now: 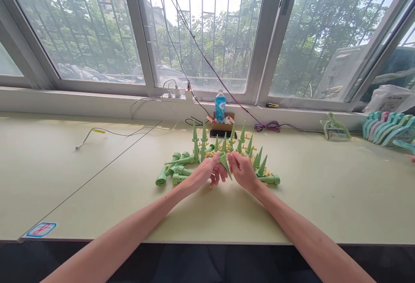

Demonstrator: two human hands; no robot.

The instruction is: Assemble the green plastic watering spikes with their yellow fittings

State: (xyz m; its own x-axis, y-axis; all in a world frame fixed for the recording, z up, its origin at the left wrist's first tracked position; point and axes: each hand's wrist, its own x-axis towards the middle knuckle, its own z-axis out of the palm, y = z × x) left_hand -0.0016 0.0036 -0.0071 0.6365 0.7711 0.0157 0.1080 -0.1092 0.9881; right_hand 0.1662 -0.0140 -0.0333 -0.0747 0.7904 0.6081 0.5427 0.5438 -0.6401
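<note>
As hands (pixel 205 173) (pixel 244 171) pinch it, tapered plastic cone (pixel 225 163)

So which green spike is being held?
Start at the long pale table under the windows, then find the bunch of green spikes before the blue bottle. The held spike is at its near edge, between the left hand and right hand. Only its tip points down.

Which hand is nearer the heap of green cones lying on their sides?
Left. The left hand is just right of the heap of lying cones; the right hand is farther right, past the green cone that both hands hold.
</note>
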